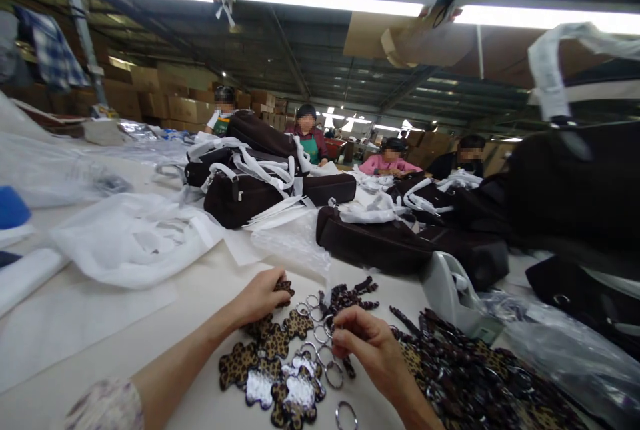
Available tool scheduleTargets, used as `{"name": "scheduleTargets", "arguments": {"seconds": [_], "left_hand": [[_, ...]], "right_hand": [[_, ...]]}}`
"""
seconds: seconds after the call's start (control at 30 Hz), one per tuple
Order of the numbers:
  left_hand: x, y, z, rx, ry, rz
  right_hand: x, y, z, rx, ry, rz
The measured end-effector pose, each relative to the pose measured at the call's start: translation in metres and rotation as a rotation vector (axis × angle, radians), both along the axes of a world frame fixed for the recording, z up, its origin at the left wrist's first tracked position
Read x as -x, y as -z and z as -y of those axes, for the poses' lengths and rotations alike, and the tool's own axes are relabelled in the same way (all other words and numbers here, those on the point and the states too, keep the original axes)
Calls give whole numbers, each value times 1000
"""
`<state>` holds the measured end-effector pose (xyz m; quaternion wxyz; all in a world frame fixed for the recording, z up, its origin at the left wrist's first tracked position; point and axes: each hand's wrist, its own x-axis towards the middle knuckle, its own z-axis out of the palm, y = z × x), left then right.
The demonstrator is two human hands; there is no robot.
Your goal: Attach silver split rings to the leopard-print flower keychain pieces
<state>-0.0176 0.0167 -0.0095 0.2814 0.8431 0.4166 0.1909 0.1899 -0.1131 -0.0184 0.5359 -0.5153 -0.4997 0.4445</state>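
My left hand (263, 293) is closed on a leopard-print piece (284, 291) at the upper end of a group of similar pieces. Below it on the table lie several glossy leopard-print shapes (237, 365), some reflecting the light. My right hand (365, 343) has its thumb and fingers pinched together at a metal ring (328, 325). More silver rings (334, 375) lie between my hands, and one ring (346, 415) sits apart near the bottom edge. Dark twisted straps (353, 295) lie just beyond my right hand.
A large heap of dark straps and leopard pieces (480, 377) spreads at the right, beside a grey tape dispenser (450, 290). Dark bags (370, 240) with white-wrapped handles stand across the table. Plastic bags (135, 240) lie left. Several people sit or stand beyond.
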Motion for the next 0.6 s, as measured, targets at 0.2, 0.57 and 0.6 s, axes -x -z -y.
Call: {"name": "scheduleTargets", "arguments": {"seconds": [0.2, 0.57, 0.6], "left_hand": [[-2, -19, 20, 527, 75, 560], [-12, -31, 47, 756, 163, 735], [-12, -31, 47, 749, 177, 732]], "right_hand": [[10, -2, 2, 36, -74, -102], [19, 0, 5, 43, -162, -239], [19, 0, 5, 42, -165, -260]]}}
